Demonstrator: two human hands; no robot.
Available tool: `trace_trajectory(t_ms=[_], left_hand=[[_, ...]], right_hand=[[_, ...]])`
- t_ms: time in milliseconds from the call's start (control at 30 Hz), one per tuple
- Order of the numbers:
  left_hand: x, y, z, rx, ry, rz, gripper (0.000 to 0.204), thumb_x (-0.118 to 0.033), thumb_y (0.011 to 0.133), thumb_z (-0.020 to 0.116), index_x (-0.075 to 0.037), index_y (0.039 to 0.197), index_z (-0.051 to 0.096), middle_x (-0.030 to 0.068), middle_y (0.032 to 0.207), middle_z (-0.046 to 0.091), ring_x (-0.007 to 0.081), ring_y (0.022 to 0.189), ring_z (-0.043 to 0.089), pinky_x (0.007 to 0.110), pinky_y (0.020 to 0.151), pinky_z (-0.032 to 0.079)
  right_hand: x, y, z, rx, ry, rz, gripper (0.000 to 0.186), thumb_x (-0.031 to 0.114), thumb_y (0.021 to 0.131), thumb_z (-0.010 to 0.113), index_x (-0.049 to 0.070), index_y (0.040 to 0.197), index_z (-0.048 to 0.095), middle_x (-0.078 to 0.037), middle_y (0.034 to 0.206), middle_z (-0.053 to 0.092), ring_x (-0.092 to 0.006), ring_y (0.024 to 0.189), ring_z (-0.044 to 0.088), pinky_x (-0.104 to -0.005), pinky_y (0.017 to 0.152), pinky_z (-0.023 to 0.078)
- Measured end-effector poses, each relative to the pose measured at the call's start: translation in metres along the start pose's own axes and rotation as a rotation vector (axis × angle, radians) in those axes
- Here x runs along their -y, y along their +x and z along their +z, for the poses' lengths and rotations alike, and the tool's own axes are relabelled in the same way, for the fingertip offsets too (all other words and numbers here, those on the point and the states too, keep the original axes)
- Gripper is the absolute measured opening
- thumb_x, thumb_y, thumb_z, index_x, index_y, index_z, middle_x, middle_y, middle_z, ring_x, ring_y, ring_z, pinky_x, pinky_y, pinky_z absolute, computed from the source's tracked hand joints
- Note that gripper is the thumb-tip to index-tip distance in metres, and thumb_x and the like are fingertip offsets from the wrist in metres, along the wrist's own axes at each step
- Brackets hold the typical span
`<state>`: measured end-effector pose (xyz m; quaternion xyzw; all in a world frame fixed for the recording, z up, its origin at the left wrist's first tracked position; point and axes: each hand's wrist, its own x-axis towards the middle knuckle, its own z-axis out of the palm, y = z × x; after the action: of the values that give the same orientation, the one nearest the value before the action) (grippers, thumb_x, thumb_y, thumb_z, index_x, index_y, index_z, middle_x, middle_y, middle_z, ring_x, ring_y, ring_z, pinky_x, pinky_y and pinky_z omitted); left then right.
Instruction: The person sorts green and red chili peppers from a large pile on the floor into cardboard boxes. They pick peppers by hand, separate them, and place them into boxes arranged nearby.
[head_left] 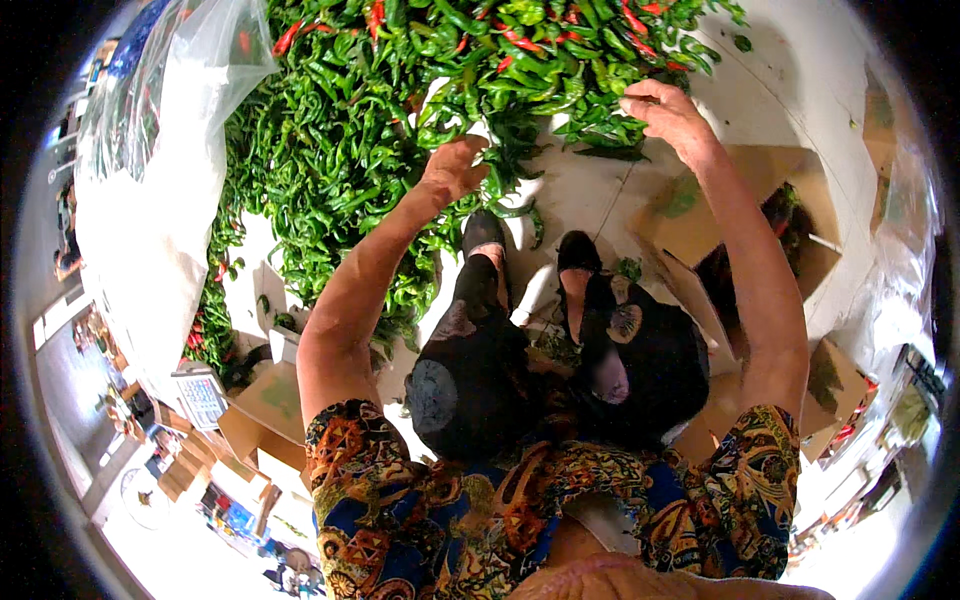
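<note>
A broad heap of green chili peppers [340, 150], with some red ones mixed in, covers the pale floor in front of my feet. My left hand [457, 168] is at the near edge of the heap, above my left shoe. Its fingers are curled inward, and whatever they hold is too small or hidden to name. Farther right, my right hand [672, 118] hovers at the heap's right edge. Its fingers are bent but apart, with nothing visible between them. A few loose peppers [535, 215] lie on the floor by my shoes.
An open cardboard box [680, 215] stands beside my right leg, with dark contents in shadow. Another carton [270, 405] is at the left. Clear plastic sheeting [160, 220] hangs along the left, and more plastic [905, 250] is at the far right. My shoes [483, 232] are close to the heap.
</note>
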<state>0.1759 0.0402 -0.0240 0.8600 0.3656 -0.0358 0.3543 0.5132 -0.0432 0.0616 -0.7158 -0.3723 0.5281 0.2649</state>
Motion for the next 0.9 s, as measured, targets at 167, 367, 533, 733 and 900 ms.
trace_trajectory(t_ms=[167,367,533,733,900], left_hand=[[0.017,0.034,0.000,-0.305,0.169,0.095,0.054,-0.021,0.070,0.070,-0.010,0.119,0.052,0.0158,0.110,0.057,0.0337,0.108,0.049,0.044,0.091,0.039],[0.070,0.097,-0.021,-0.451,-0.019,-0.053,0.074,-0.039,0.063,0.078,-0.012,0.125,0.047,0.0183,0.115,0.056,0.0376,0.104,0.050,0.043,0.093,0.041],[0.061,0.097,0.016,-0.581,0.012,0.017,0.068,-0.037,0.063,0.078,-0.016,0.121,0.050,0.0147,0.088,0.061,0.0371,0.082,0.054,0.043,0.075,0.047],[0.021,0.045,0.050,-0.372,-0.184,-0.150,0.056,-0.021,0.070,0.069,-0.015,0.121,0.048,0.0199,0.088,0.062,0.0423,0.083,0.059,0.048,0.072,0.048],[0.003,-0.018,0.044,-0.127,-0.182,-0.183,0.058,-0.021,0.072,0.067,-0.011,0.125,0.047,0.0225,0.092,0.063,0.0405,0.083,0.060,0.045,0.072,0.049]], right_hand=[[-0.024,0.060,0.029,-0.086,-0.258,0.033,0.058,0.029,0.081,0.068,0.008,0.131,0.045,-0.016,0.127,0.049,-0.0234,0.106,0.051,-0.0370,0.081,0.048],[-0.028,0.100,0.052,-0.230,-0.242,-0.002,0.076,0.025,0.076,0.073,0.015,0.140,0.033,-0.020,0.136,0.039,-0.0261,0.112,0.049,-0.0381,0.079,0.050],[-0.030,0.101,0.094,-0.390,-0.499,-0.189,0.069,0.019,0.073,0.073,0.012,0.132,0.038,-0.020,0.122,0.047,-0.0338,0.109,0.050,-0.0410,0.086,0.046],[-0.048,0.063,0.121,-0.403,-0.469,-0.260,0.048,0.009,0.071,0.069,0.013,0.112,0.045,-0.018,0.109,0.047,-0.0408,0.096,0.052,-0.0462,0.080,0.045],[-0.036,0.032,0.131,0.063,-0.749,-0.114,0.050,0.013,0.071,0.068,0.013,0.115,0.045,-0.019,0.113,0.049,-0.0425,0.101,0.052,-0.0487,0.081,0.045]])
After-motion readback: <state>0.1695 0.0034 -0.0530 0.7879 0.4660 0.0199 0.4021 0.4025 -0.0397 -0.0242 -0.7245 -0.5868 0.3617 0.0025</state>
